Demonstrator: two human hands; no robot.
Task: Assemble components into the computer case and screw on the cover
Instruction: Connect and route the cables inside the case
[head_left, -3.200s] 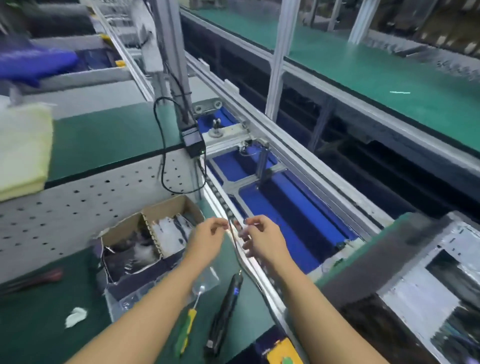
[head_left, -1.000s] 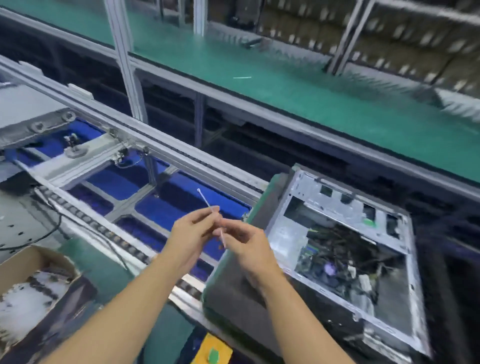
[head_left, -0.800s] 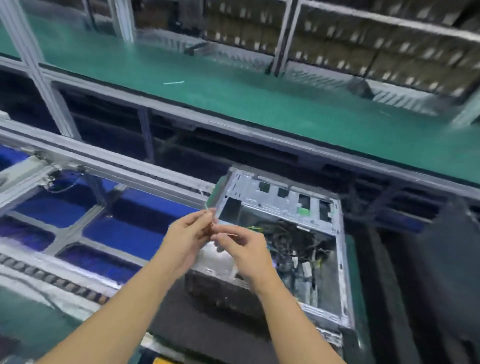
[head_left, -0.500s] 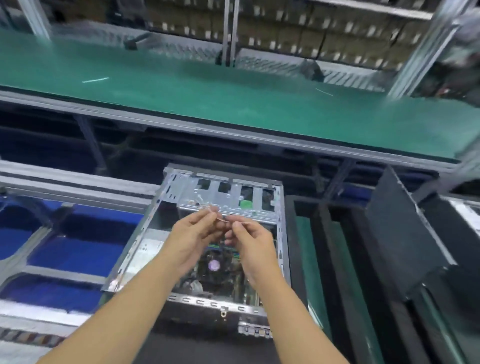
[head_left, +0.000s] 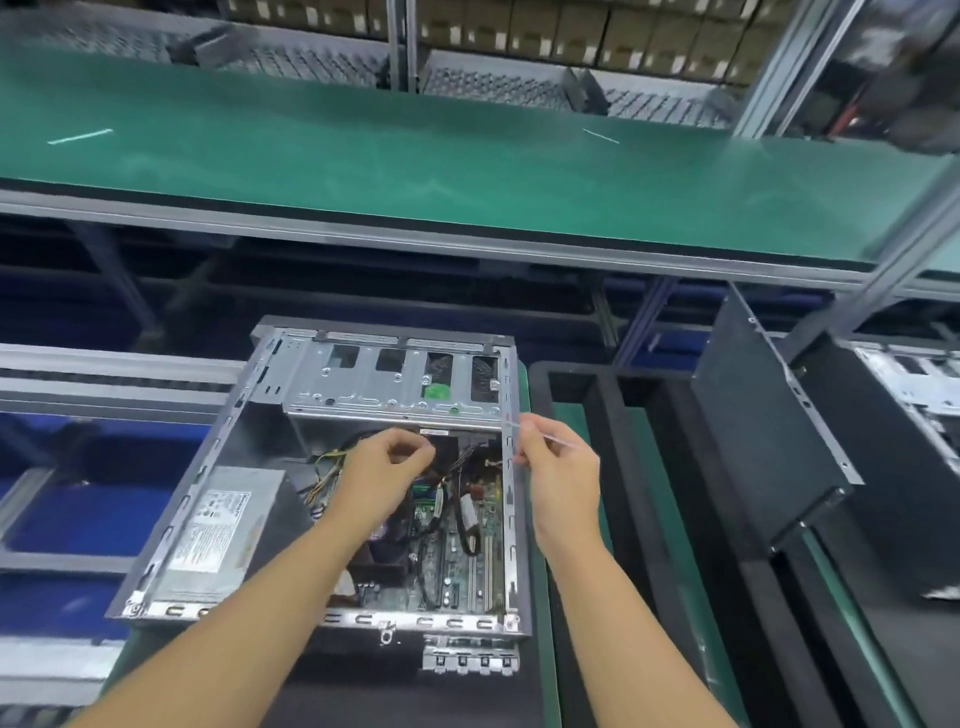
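Thin tie (head_left: 565, 443) above open computer case (head_left: 322, 395)
The right hand (head_left: 561, 475) is pinching the tie in its fingers; the left hand (head_left: 387, 470) is curling, hold unclear.

Left arm: the bare forearm reaches in from the lower left, with the wrist straight.
Left hand (head_left: 387, 478): its back faces the camera, fingers curled in, thumb tip against the forefinger.
Right arm: the bare forearm rises steeply from the lower right.
Right hand (head_left: 558, 470): thumb and forefinger pinch a thin white strip (head_left: 557, 439), and the other fingers are loosely curled.
Spacing: the hands are apart and roughly level.
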